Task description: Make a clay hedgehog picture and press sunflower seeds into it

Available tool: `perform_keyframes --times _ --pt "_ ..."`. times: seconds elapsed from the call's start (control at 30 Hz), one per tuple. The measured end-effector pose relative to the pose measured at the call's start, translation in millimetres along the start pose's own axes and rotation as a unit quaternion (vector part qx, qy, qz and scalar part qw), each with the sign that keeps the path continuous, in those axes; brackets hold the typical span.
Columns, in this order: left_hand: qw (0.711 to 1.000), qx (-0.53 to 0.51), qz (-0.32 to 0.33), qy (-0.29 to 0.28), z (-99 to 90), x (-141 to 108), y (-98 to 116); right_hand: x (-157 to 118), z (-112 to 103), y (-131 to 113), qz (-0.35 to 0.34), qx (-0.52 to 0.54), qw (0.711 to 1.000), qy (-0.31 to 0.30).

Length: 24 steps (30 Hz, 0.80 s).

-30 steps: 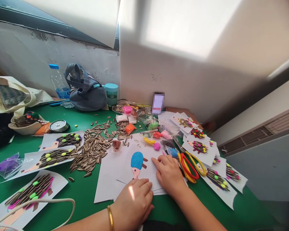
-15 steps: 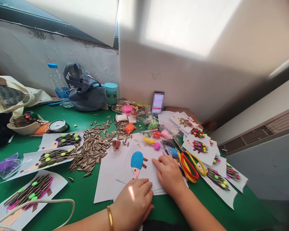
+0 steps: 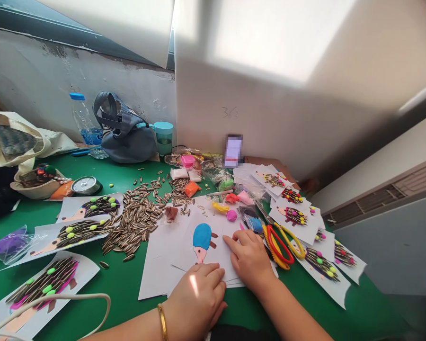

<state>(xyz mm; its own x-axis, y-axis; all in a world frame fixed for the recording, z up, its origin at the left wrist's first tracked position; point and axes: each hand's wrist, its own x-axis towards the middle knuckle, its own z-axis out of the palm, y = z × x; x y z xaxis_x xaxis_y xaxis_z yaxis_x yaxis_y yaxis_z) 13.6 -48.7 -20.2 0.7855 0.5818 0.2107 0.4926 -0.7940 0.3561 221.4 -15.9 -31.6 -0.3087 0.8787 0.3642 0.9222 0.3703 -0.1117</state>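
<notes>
A flat hedgehog figure with a blue clay body [image 3: 202, 236], pink face and brown feet lies on white paper [image 3: 155, 267]. Over the paper's lower part, just below the figure's snout, rests my left hand [image 3: 198, 296]. Its fingers are bent and pressed together, and whatever may be under them is hidden. My right hand [image 3: 250, 258] lies on the right side of the sheet, palm down, its index finger stretched toward the brown feet without touching them. Nothing shows in this hand. A magenta clay ball [image 3: 231, 215] and yellow clay [image 3: 220, 207] sit beyond the figure.
Sunflower seeds [image 3: 137, 220] are heaped to the left. Red-and-yellow scissors [image 3: 277, 237] lie right of my right hand. Seed-covered hedgehog cards [image 3: 44, 289] flank both sides. A pale cable [image 3: 74, 297] crosses the lower left. A phone [image 3: 233, 150] and a cup [image 3: 164, 138] stand behind.
My right hand's index fingertip has shifted very slightly left on the paper. My left hand and the hedgehog figure look the same.
</notes>
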Motion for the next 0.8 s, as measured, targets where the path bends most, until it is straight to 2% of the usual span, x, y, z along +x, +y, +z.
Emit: perform_keyframes --times 0.8 --pt "1.0 -0.003 -0.003 -0.005 -5.6 1.0 2.3 -3.0 -1.8 -1.0 -0.007 0.032 0.999 0.009"
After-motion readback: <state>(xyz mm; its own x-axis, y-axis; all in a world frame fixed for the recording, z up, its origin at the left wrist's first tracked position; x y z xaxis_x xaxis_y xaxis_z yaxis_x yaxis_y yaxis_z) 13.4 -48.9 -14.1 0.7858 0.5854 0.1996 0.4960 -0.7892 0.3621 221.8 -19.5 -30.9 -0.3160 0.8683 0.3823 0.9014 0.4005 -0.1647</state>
